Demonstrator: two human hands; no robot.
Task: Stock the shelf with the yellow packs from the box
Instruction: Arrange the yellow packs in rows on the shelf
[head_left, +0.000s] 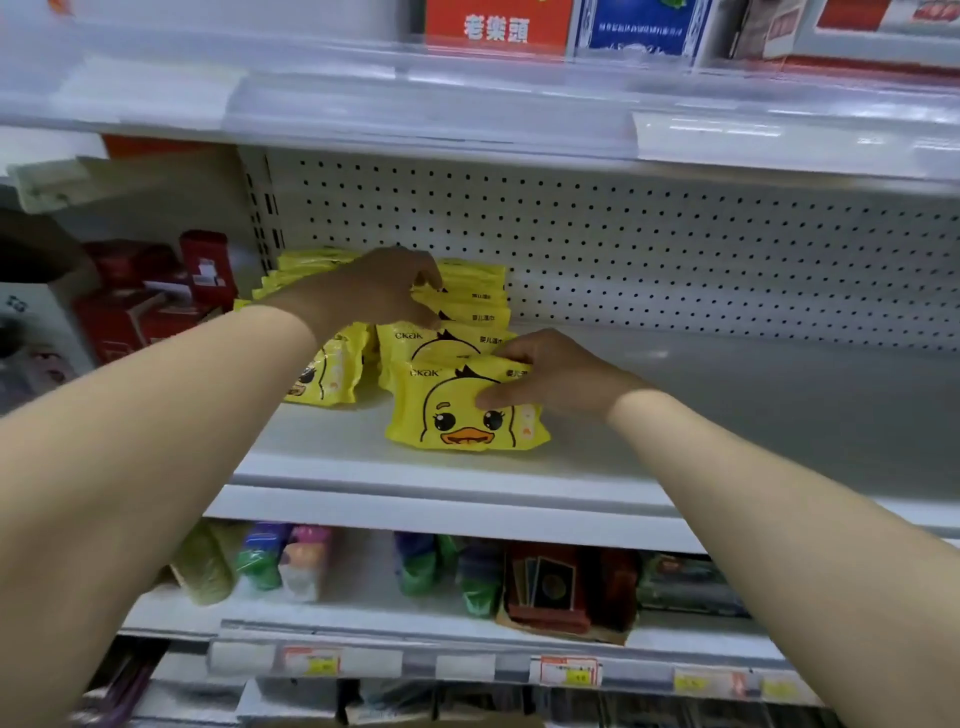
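Observation:
Several yellow packs with a duck face stand on the white shelf (675, 415), in rows at its left end. My right hand (550, 379) grips the front yellow pack (457, 410) by its right top corner, thumb on the front. My left hand (384, 291) reaches further back and holds the upper edge of the rear yellow packs (472, 291), fingers curled over them. Another row of yellow packs (324, 376) leans to the left of these. The box is out of view.
A pegboard back wall (675, 249) closes the shelf. Red boxes (150, 301) fill the bay to the left. The shelf below (415, 623) carries coloured bags and dark packets. Red and blue cartons (561, 23) sit on the shelf above.

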